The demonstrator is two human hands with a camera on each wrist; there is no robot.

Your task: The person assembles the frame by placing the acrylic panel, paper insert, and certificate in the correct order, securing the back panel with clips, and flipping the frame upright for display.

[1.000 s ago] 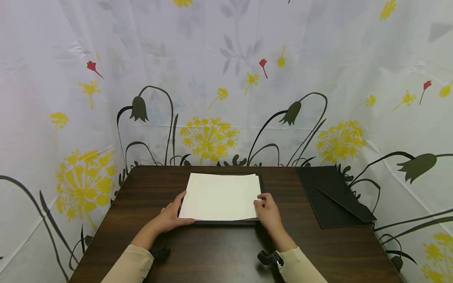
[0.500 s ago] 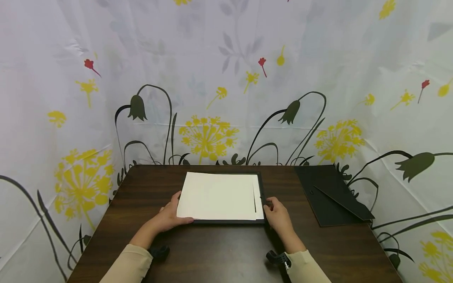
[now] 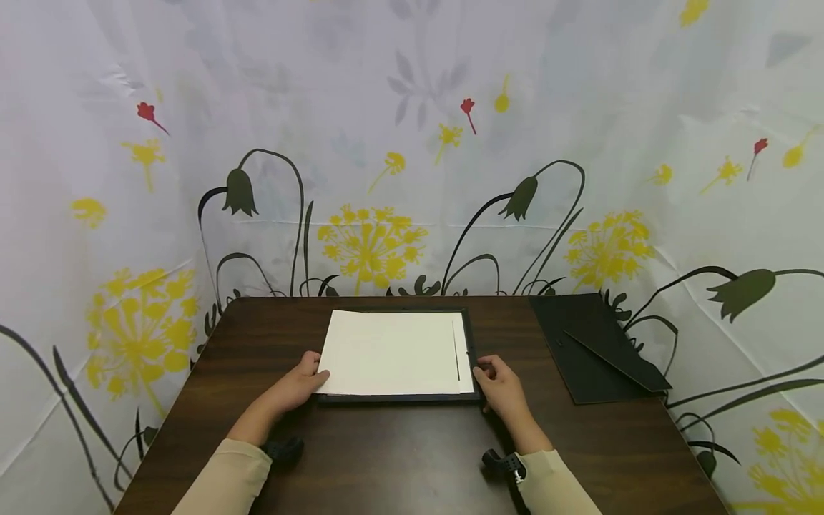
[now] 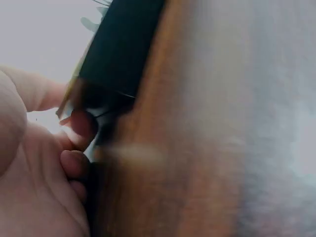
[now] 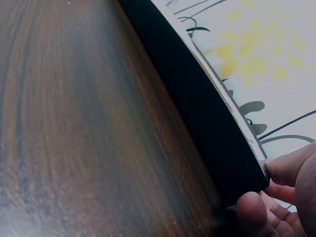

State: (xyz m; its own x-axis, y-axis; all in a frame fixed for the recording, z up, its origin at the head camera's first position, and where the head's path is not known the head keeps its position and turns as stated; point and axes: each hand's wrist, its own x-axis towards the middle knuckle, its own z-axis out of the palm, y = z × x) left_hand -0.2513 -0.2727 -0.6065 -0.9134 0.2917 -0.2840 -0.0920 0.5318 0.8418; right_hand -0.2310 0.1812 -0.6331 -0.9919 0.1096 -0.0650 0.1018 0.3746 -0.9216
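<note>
A black picture frame (image 3: 399, 400) lies on the table with a cream paper sheet (image 3: 393, 350) over it. Near the sheet's right end runs a narrow dark slit. My left hand (image 3: 292, 388) grips the frame's near left corner, its thumb over the paper's edge and the other fingers curled at the side. At the near right corner, my right hand (image 3: 503, 390) holds the frame between thumb and fingers. From the right wrist, the frame's dark side (image 5: 192, 103) is visible with the pale paper edge along its top. The left wrist view is blurred.
A black backing board (image 3: 573, 357) with a slanted flap (image 3: 618, 361) lies at the table's right. The dark wooden table (image 3: 386, 458) ends at a flower-printed curtain (image 3: 360, 129) behind and on both sides.
My right hand has moved off the paper to the frame's right side, and the slit has appeared there. My left thumb has shifted from the paper's front edge to its left corner.
</note>
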